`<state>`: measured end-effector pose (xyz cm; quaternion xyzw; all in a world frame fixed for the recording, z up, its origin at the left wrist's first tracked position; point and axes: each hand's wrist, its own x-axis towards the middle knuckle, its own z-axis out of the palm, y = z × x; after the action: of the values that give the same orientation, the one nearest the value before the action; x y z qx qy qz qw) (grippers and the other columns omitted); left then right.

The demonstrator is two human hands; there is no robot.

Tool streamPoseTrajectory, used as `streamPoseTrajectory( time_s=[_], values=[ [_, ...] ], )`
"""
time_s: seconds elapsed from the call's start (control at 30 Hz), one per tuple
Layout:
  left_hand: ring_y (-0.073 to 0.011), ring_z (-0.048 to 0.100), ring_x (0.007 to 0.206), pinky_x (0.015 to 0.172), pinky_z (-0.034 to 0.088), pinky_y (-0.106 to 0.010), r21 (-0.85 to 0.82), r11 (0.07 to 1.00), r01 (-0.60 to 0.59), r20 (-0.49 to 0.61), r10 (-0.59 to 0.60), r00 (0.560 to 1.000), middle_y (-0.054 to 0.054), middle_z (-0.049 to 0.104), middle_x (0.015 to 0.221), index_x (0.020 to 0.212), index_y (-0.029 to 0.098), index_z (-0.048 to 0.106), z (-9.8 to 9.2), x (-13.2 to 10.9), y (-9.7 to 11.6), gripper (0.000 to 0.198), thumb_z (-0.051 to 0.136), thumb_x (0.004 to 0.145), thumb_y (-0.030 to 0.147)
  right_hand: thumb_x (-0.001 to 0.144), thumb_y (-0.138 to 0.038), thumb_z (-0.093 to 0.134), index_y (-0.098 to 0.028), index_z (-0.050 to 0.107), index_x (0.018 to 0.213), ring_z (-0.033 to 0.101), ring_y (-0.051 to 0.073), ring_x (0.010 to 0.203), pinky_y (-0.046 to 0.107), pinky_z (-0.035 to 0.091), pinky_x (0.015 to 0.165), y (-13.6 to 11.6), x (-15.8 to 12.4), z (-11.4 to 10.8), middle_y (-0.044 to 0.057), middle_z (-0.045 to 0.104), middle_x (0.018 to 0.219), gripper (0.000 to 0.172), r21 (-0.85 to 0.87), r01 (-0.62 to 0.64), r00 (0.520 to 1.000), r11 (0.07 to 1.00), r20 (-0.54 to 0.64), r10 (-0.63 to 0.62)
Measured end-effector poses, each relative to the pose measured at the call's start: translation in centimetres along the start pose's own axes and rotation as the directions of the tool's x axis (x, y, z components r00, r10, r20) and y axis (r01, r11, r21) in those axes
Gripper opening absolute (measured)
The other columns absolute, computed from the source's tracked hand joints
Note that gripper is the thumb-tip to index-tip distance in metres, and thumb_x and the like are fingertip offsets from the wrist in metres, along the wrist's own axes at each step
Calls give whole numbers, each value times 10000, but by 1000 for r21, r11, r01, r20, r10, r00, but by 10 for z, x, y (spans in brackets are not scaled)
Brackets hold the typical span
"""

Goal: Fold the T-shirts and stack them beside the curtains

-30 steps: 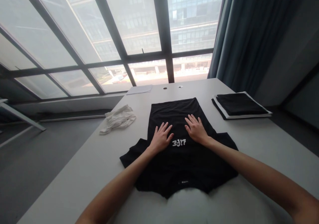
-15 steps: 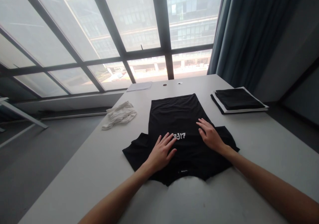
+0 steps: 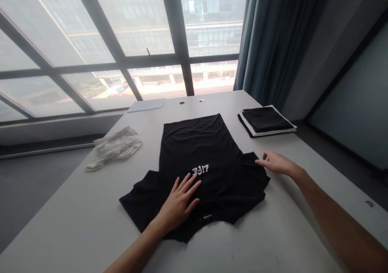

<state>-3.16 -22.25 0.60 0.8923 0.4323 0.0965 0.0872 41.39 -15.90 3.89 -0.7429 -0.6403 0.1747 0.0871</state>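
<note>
A black T-shirt (image 3: 194, 147) with small white lettering lies flat on the grey table (image 3: 75, 208), collar toward me and hem toward the window. My left hand (image 3: 178, 202) rests flat on it just below the lettering, fingers spread. My right hand (image 3: 274, 162) is at the shirt's right sleeve edge, fingers curled at the fabric; whether it grips the sleeve I cannot tell.
A crumpled white garment (image 3: 115, 147) lies at the table's left. A folded stack of black and white clothes (image 3: 266, 120) sits at the far right. A sheet of paper (image 3: 147, 104) lies near the window. Blue curtain (image 3: 273, 38) hangs at the right.
Both hands slid back from the shirt's middle. My right hand moved out to the right sleeve; my left hand drew closer to the collar. The view shifted right.
</note>
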Motion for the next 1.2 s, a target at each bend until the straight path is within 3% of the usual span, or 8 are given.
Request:
streamPoseTrajectory(
  time_s=[0.27, 0.47, 0.63, 0.87, 0.93, 1.03, 1.1, 1.2],
  values=[
    [-281, 250, 1518, 1226, 180, -596, 22, 1000, -21, -5, 21, 1000, 8, 288, 1632, 1569, 410, 287, 7, 0, -8, 603, 494, 1004, 457, 778, -422, 702, -272, 682, 950, 655, 202, 771, 296, 502, 701, 20, -59, 0, 32, 718, 905, 229, 284, 232, 952, 930, 129, -277],
    [-276, 269, 1511, 1228, 188, -583, 0, 1000, -8, -28, 8, 1000, 26, 312, 1617, 1547, 449, 311, 11, 1, -13, 605, 521, 981, 473, 811, -335, 608, -231, 663, 809, 616, 184, 757, 301, 498, 708, 17, -69, 13, 34, 671, 878, 117, 320, 288, 956, 903, -40, -291],
    [-271, 258, 1517, 1231, 177, -584, 26, 999, -26, -25, 27, 999, 34, 290, 1629, 1561, 453, 269, 15, 2, -16, 607, 492, 997, 468, 791, -380, 569, -207, 645, 761, 645, 206, 781, 286, 492, 664, 31, -55, 15, 49, 685, 803, 192, 502, 171, 972, 848, -227, -61],
    [-289, 266, 1514, 1210, 225, -596, 119, 989, -88, -82, 98, 992, -15, 305, 1637, 1580, 369, 291, 18, 1, -17, 593, 482, 1024, 447, 733, -311, 574, -188, 630, 762, 619, 178, 579, 273, 461, 541, 64, -29, 30, 38, 657, 674, 139, 598, -108, 947, 794, -182, 266],
    [-289, 267, 1514, 1211, 228, -593, 132, 986, -101, -89, 113, 990, -25, 301, 1639, 1586, 358, 278, 17, 1, -17, 603, 484, 1026, 444, 770, -307, 567, -191, 642, 838, 633, 187, 648, 301, 507, 613, 57, -34, 32, 63, 686, 803, 154, 500, -6, 915, 866, -345, 206],
    [-292, 264, 1515, 1209, 223, -609, 142, 981, -128, -96, 143, 985, -39, 285, 1646, 1597, 341, 251, 14, 0, -13, 610, 477, 1034, 406, 865, -303, 538, -202, 646, 920, 637, 244, 872, 376, 536, 786, 35, -51, 32, 103, 669, 966, 158, 226, 235, 794, 945, -605, -53],
    [-288, 259, 1517, 1214, 211, -609, 136, 976, -171, -91, 184, 979, -34, 291, 1645, 1595, 342, 256, 11, -1, -9, 595, 466, 1039, 358, 919, -274, 510, -211, 661, 945, 609, 272, 987, 414, 515, 887, 22, -63, 34, 112, 652, 1004, 165, 39, 349, 748, 936, -614, -253],
    [-286, 257, 1518, 1218, 223, -591, 108, 962, -249, -36, 254, 966, -16, 298, 1642, 1589, 364, 265, 6, -3, -4, 588, 471, 1039, 352, 931, -259, 525, -219, 696, 1026, 578, 303, 1077, 462, 482, 959, 22, -71, 41, 127, 647, 1120, 200, -133, 351, 785, 927, -499, -369]
  ],
)
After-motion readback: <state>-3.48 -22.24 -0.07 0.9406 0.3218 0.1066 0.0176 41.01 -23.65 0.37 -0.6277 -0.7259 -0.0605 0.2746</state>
